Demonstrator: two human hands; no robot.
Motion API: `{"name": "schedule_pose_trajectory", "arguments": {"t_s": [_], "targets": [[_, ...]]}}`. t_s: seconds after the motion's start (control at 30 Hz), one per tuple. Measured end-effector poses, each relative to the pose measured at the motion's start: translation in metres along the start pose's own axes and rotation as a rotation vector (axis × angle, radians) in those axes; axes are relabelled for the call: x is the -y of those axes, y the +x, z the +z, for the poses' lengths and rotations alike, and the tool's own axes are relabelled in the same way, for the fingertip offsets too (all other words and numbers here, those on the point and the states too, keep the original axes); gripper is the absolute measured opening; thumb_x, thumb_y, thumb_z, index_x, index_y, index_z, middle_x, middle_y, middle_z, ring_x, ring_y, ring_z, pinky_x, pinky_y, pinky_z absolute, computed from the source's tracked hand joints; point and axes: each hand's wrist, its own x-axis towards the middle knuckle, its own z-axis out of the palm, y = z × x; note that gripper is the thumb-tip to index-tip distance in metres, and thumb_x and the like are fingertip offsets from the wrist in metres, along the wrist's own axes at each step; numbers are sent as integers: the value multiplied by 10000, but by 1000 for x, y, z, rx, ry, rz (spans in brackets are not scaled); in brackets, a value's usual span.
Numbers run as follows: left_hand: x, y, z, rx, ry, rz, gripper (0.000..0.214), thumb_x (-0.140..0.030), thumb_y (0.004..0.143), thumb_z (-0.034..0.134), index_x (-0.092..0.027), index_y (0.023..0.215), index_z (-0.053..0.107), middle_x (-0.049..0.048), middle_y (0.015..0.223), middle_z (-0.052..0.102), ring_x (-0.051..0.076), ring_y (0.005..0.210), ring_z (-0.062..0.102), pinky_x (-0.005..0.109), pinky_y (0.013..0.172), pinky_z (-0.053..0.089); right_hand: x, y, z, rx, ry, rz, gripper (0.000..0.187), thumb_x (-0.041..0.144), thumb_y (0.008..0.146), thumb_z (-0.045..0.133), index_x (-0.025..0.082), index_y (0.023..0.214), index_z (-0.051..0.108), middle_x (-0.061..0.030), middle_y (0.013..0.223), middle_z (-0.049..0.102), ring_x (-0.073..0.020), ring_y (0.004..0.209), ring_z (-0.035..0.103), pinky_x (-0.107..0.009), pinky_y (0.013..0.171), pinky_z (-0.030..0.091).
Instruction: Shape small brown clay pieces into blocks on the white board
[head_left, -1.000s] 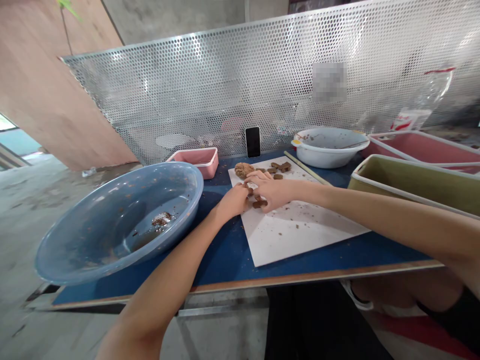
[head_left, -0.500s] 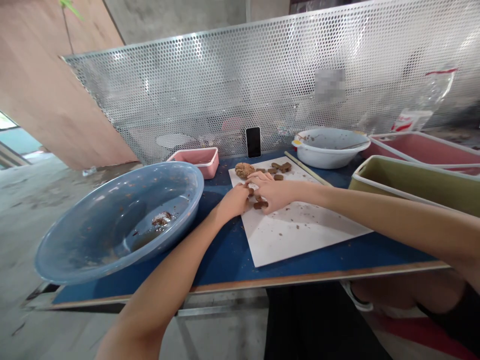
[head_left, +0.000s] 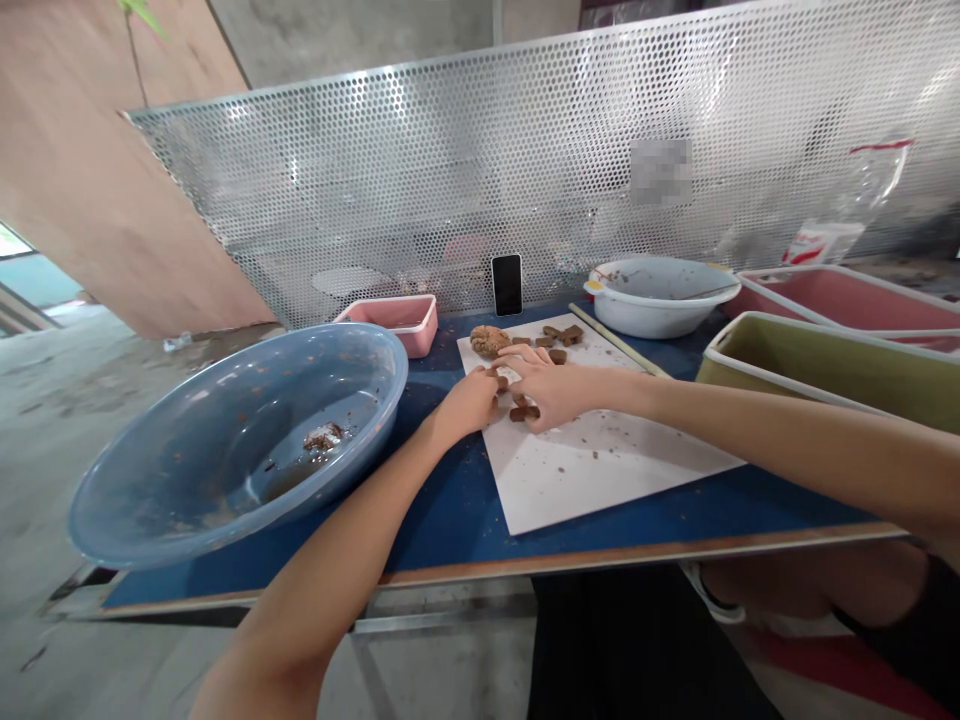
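Note:
A white board (head_left: 600, 465) lies on the blue table (head_left: 450, 520). On its far part sit a brown dough lump (head_left: 488, 340) and several small brown cut pieces (head_left: 561, 335). My left hand (head_left: 469, 402) rests at the board's left edge, fingers curled around a small brown piece. My right hand (head_left: 551, 385) lies over the board beside it, fingers stretched toward the left hand, touching small brown pieces (head_left: 523, 411) under its palm.
A large blue basin (head_left: 225, 440) with dough scraps stands at the left. A pink tub (head_left: 397, 318), a phone (head_left: 506, 284), a grey bowl (head_left: 652, 293), a stick (head_left: 611, 340), green (head_left: 832, 370) and pink trays (head_left: 847, 295) ring the board. A perforated metal screen (head_left: 480, 170) stands behind.
My right hand's fingers have spread and slid slightly forward and right over the brown pieces. The left hand has stayed almost still.

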Motion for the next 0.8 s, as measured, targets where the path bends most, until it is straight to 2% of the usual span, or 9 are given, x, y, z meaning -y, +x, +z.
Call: {"name": "schedule_pose_trajectory", "arguments": {"t_s": [0.1, 0.23, 0.37, 0.5, 0.8], "targets": [[-1, 0, -1, 0, 3, 4, 333, 5, 902, 609, -132, 1121, 819, 168, 1195, 831, 302, 1180, 767, 436, 1128, 604, 1, -3, 0, -7, -9, 0, 136, 260, 817, 805, 180, 735, 732, -188, 1687, 476, -514, 1577, 341, -673, 1194, 449], [-3, -1, -3, 15, 18, 2, 387, 32, 902, 576, -107, 1171, 817, 191, 1261, 825, 315, 1196, 770, 459, 1147, 598, 5, -10, -1, -2, 28, 25, 114, 247, 759, 845, 194, 773, 745, -154, 1715, 466, -512, 1601, 342, -679, 1201, 473], [-5, -3, -4, -11, -13, 6, 411, 52, 900, 560, -111, 1173, 821, 188, 1258, 827, 314, 1193, 775, 454, 1130, 613, 11, -18, -3, -25, 16, 8, 50, 211, 789, 801, 182, 789, 761, -170, 1748, 434, -528, 1608, 341, -702, 1192, 475], [-4, -3, -3, -27, -16, 21, 430, 49, 905, 549, -137, 1183, 819, 167, 1271, 827, 302, 1182, 775, 451, 1116, 622, 14, -23, -4, -10, -21, 5, 130, 270, 833, 801, 188, 747, 749, -172, 1752, 427, -552, 1591, 349, -744, 1142, 479], [-1, -2, 1, -54, -41, 36, 393, 37, 906, 555, -153, 1139, 807, 160, 1256, 825, 306, 1184, 775, 460, 1120, 617, 15, -23, -14, 44, 11, 13, 168, 300, 827, 825, 195, 739, 729, -174, 1713, 471, -535, 1611, 338, -708, 1144, 494]]}}
